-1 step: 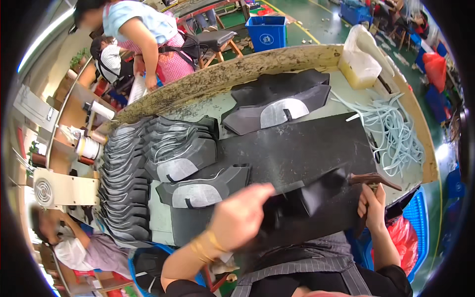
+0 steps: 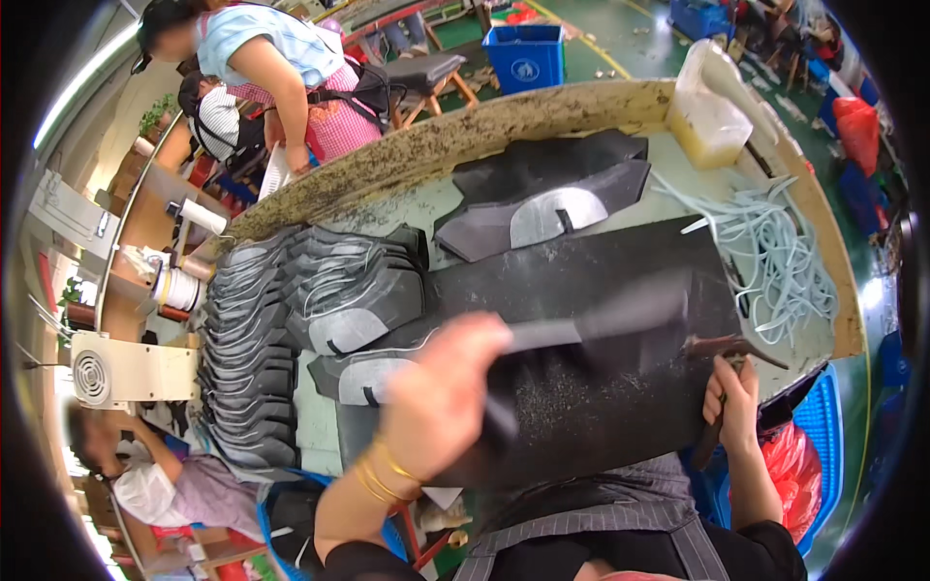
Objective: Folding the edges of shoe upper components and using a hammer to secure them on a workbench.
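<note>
My left hand [image 2: 441,387], blurred, is closed at the near-left edge of a dark, flexible sheet piece [image 2: 630,320] with a paler grey strip. The piece is smeared by motion above a black board [image 2: 581,261], so its outline is unclear. My right hand [image 2: 736,387] is wrapped round the dark handle of a hammer; its curved brown head [image 2: 727,346] is beside the piece's right end. Whether they touch I cannot tell. Left of the board lies a dark curved panel [image 2: 363,375] with a whitish half-round patch, partly behind my left hand.
Stacked dark panels [image 2: 247,358] line the table's left side, and more panels [image 2: 542,218] lie at the far edge. Pale blue strips [image 2: 765,252] are heaped at the right near a cut-open plastic jug [image 2: 712,126]. A raised rim [image 2: 436,131] borders the table. Co-workers are beyond it.
My left hand has moved left and slightly away from me, and the dark piece has swung farther away, baring speckled board. My right hand and the hammer stay nearly in place.
</note>
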Demonstrator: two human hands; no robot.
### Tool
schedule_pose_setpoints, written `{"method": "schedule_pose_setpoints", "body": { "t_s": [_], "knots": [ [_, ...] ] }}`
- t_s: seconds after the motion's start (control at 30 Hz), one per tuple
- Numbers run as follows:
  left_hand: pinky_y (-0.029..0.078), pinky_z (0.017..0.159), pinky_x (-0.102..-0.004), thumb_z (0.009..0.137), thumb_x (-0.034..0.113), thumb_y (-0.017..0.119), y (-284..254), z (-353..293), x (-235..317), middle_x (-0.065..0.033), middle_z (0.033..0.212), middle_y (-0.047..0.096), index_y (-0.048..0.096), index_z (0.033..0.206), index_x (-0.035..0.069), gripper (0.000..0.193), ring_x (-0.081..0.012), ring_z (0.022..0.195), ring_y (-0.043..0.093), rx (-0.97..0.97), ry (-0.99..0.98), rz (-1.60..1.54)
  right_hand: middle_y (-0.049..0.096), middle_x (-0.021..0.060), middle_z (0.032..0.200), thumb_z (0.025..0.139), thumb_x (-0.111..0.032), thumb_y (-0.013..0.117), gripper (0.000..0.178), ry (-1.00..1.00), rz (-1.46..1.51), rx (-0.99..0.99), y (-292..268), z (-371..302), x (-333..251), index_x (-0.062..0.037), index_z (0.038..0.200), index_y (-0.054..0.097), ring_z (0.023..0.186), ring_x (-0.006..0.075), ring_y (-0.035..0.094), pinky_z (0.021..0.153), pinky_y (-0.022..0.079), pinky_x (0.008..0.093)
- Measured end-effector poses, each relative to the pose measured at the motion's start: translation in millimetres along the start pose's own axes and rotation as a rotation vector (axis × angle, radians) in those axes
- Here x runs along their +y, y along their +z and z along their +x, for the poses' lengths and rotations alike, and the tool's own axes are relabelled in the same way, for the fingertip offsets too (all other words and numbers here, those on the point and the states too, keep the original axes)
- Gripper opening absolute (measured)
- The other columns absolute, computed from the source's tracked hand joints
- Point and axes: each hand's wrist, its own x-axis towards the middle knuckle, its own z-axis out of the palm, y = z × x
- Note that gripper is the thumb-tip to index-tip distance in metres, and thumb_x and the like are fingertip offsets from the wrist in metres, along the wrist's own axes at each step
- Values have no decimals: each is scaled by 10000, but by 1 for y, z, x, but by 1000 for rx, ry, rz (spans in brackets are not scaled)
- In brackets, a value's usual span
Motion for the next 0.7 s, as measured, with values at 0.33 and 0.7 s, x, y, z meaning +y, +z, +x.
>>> {"method": "schedule_pose_setpoints", "body": {
  "t_s": [0.33,0.7],
  "knots": [
    [502,963,-395,905,235,724,70,61,-41,-151,1292,619,629,1252,25,417,-316,1215,572,-123,147,-54,369,-38,660,1039,-153,513,84,-28,118,-78,-15,8,12,-106,1106,493,426,49,331,357,279,212],
    [507,702,-407,810,269,768,-8,-128,-13,-51,875,570,641,937,120,233,-291,794,615,100,-343,304,460,1,694,995,-130,578,129,-87,-112,-259,4,2,9,-95,1046,465,489,82,455,411,393,234]
  ]
}}
